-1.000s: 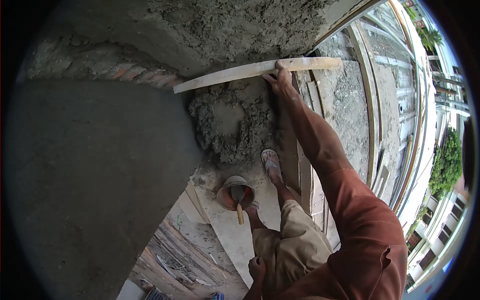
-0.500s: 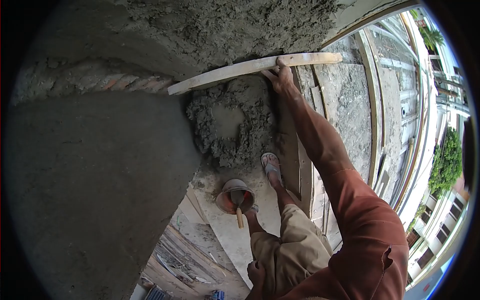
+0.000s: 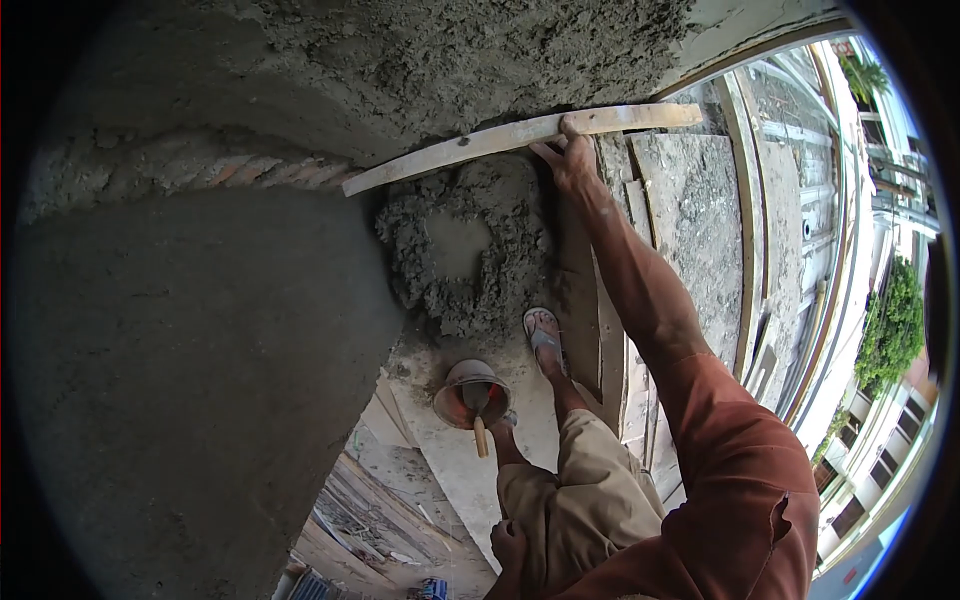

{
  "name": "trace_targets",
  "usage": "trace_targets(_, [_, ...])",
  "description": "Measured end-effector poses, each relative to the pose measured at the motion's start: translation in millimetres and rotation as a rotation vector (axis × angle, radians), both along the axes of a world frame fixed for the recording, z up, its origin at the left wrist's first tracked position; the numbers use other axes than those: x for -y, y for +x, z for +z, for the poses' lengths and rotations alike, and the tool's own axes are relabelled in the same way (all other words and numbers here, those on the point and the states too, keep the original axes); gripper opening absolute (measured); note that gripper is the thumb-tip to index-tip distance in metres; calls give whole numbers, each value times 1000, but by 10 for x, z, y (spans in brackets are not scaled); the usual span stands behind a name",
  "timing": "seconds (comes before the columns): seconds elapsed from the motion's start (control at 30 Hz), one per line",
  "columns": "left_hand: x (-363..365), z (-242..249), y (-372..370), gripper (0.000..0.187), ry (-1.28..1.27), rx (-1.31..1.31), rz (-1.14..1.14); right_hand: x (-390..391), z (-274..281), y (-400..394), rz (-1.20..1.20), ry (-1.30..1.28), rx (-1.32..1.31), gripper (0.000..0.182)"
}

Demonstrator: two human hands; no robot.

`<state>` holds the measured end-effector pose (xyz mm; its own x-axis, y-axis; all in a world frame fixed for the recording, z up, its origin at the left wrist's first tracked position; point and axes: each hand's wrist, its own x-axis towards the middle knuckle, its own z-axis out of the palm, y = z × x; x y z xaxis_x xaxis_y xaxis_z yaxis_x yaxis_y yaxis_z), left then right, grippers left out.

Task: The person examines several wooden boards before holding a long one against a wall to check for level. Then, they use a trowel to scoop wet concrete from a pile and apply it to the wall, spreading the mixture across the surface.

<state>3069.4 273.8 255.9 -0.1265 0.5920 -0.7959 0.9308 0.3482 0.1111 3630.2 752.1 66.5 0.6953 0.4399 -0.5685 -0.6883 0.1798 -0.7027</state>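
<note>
My right hand [image 3: 575,165] grips a long pale wooden straightedge [image 3: 480,143] near its right part. Fingers are on the top and lower edges of the wood. The straightedge lies across rough wet mortar on the wall [image 3: 480,55]. Below it sits a heap of wet mortar [image 3: 410,240] with a watery hollow in its middle. My left hand [image 3: 508,545] is down beside the tan shorts, its fingers curled closed, with nothing seen in it. Near my feet stands a bucket [image 3: 466,374] with a wooden-handled trowel [image 3: 481,436] in it.
A smooth grey plastered surface [image 3: 200,350] fills the left. Exposed bricks [image 3: 250,172] show along an edge. Wooden planks [image 3: 745,220] and boards stand at the right, with buildings beyond. Loose wood strips [image 3: 375,510] and debris lie at the lower left.
The straightedge and my right hand have moved slightly to the right, still against the mortar. My left hand, bucket and mortar heap stay nearly the same.
</note>
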Motion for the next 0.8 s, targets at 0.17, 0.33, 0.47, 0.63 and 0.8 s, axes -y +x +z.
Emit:
trace_targets(0.17, [-7,6,27,26,-15,-26,7,-10,-6,-10,53,-46,-82,33])
trace_targets(0.33, [-27,44,48,27,-12,-25,8,33,127,-8,66,14,-91,23])
trace_targets(0.47, [-129,46,93,28,-29,-42,-25,74,305,-15,82,32,-103,28])
trace_targets(0.63, [-799,-503,466,35,-98,110,74,137,293,-82,84,-13,-124,32])
trace_targets(0.8, [-3155,-1622,1650,55,71,740,459,80,120,-66,59,-48,-129,29])
